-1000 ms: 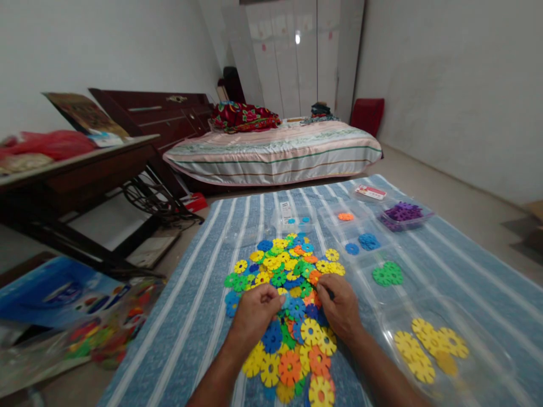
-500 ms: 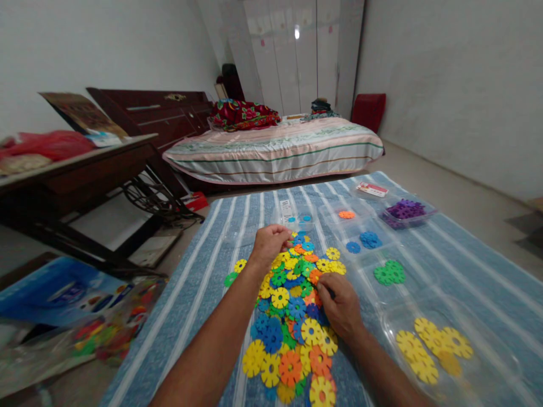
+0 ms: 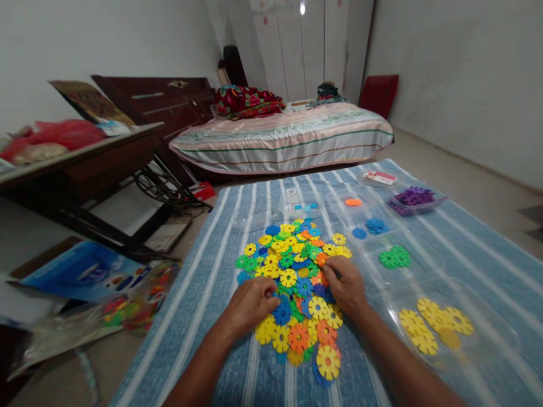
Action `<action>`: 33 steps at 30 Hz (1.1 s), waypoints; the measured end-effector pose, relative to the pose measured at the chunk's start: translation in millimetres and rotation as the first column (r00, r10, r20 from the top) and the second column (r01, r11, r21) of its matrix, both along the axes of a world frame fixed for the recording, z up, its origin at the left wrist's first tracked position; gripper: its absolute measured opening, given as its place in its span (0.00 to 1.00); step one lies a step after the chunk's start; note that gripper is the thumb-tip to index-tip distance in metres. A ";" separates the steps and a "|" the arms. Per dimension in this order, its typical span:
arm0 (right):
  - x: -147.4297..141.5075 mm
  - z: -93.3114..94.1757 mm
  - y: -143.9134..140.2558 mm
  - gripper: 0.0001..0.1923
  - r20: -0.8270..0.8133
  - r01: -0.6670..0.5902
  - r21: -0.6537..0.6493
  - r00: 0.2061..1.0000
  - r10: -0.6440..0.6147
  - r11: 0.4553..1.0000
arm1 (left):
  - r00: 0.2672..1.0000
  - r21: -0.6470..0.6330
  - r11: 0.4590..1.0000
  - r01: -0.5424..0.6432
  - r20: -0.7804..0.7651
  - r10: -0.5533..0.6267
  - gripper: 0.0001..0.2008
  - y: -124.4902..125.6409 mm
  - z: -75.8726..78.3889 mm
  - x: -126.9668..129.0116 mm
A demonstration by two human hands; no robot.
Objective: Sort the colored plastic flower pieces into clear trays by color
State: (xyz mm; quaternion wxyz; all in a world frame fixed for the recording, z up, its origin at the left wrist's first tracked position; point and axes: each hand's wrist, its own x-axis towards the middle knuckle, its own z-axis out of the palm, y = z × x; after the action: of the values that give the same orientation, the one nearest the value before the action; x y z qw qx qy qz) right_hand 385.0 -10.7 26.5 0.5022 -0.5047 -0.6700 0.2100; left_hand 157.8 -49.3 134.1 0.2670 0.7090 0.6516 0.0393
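A heap of flower-shaped plastic discs (image 3: 288,277) in yellow, green, blue and orange lies on a striped blue cloth. On the heap's near left side is my left hand (image 3: 250,305), thumb and forefinger apart beside a dark blue disc (image 3: 281,311); I see nothing held. My right hand (image 3: 347,284) rests at the right edge with curled fingers. Its fingertips meet the heap close to an orange disc (image 3: 321,259); what they pinch, if anything, is hidden. Beyond the heap, light blue discs (image 3: 306,207) sit in a clear tray.
To the right, clear trays hold yellow discs (image 3: 428,322), green discs (image 3: 395,256), blue discs (image 3: 376,226), an orange disc (image 3: 353,202) and purple discs (image 3: 413,198). A red-and-white card (image 3: 380,177) lies farther back. A bed (image 3: 280,141) and a sewing-machine table (image 3: 97,152) stand beyond.
My left hand has drawn back from the heap's far end to its near left side. The far tray shows another light blue disc. My right hand stays by the orange disc.
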 end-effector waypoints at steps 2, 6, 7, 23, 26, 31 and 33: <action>0.6 -0.2 0.2 0.09 -0.001 0.001 -0.003 1.000 -0.001 1.000 | 0.997 -0.028 1.000 -0.013 -0.080 0.011 0.07 -8.7 -0.8 2.1; 1.5 -0.9 0.6 0.09 0.000 -0.004 -0.014 1.000 0.004 1.000 | 0.990 -0.028 0.998 -0.048 -0.132 0.044 0.14 -20.2 -9.7 6.0; 1.6 -0.8 0.7 0.09 0.002 -0.003 -0.015 1.000 0.003 1.000 | 0.991 -0.015 0.999 -0.052 -0.125 0.049 0.14 -21.8 -12.6 6.5; -0.1 2.1 1.0 0.09 0.010 0.006 -0.003 1.000 -0.006 1.000 | 0.966 -0.004 0.985 -0.173 0.194 0.170 0.06 -19.9 -15.6 9.6; -1.9 2.2 2.0 0.09 0.005 0.018 0.010 1.000 -0.018 1.000 | 0.909 -0.138 0.974 -0.179 0.356 0.217 0.09 -17.0 -9.9 5.0; -5.2 1.0 4.4 0.08 0.004 0.025 0.030 1.000 -0.025 0.999 | 0.842 -0.260 0.953 -0.154 0.471 0.265 0.15 1.1 7.4 7.9; -6.1 1.3 4.9 0.09 0.002 0.023 0.034 1.000 -0.023 0.999 | 0.837 -0.278 0.952 -0.131 0.484 0.257 0.16 16.4 16.0 21.3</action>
State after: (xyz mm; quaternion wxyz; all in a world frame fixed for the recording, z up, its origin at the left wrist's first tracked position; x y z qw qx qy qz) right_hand 378.9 -5.9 27.8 0.5124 -0.5039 -0.6683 0.1924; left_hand 179.1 -32.9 150.0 0.5072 0.5658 0.6254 0.1774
